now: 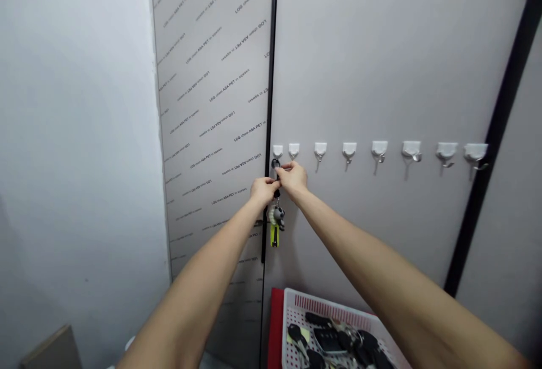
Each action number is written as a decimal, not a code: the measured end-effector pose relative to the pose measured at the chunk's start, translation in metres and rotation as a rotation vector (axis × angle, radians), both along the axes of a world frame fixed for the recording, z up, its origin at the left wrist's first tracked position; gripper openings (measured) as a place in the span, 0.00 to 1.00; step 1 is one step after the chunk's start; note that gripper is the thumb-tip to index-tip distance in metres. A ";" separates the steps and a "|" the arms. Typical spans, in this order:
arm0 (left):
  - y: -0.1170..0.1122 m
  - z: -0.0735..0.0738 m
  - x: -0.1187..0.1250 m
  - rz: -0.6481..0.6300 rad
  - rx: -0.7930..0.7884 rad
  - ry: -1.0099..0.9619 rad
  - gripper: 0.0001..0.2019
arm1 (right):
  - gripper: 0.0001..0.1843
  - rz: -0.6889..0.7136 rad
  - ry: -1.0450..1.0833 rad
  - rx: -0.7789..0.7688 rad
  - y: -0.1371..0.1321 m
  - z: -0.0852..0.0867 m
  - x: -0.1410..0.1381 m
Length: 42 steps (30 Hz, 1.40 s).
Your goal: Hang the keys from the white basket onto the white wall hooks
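A row of several white wall hooks runs across the grey panel; the leftmost hook (278, 150) is just above my hands. A keychain (276, 219) with a small grey-and-white figure and a yellow-green tag dangles below my hands. Its ring sits right under the leftmost hook. My left hand (263, 190) is closed around the upper part of the keychain. My right hand (292, 176) pinches its ring just under the second hook (293, 149). The other hooks, such as one (379, 149) further right, carry nothing.
A white perforated basket (296, 307) at the bottom holds several dark car keys and fobs, beside a red object (276, 329). A black vertical gap (269, 104) splits the film-covered panel from the grey one. A white wall stands at left.
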<state>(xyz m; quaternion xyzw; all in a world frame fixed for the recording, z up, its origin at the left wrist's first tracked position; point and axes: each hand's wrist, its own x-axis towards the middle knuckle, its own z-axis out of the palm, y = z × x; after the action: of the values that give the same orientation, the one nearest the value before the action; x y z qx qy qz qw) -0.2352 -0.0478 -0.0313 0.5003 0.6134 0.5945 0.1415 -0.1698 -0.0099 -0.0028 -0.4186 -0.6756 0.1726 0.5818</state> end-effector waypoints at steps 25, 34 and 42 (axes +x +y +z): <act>-0.046 -0.221 0.115 -0.354 -0.415 0.645 0.15 | 0.13 0.112 -0.815 -0.298 -0.043 -0.243 0.195; -0.047 -0.223 0.119 -0.273 -0.553 0.705 0.16 | 0.15 0.187 -0.755 -0.313 -0.047 -0.246 0.194; -0.039 -0.221 0.112 -0.292 -0.443 -0.014 0.05 | 0.15 0.081 -0.604 -0.267 -0.046 -0.243 0.196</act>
<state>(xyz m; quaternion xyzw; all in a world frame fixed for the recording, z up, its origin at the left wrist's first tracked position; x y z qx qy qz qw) -0.1235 -0.0870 -0.2520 0.5364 0.6489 0.4221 0.3362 0.0264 -0.0556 -0.2459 -0.4962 -0.8052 0.1509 0.2876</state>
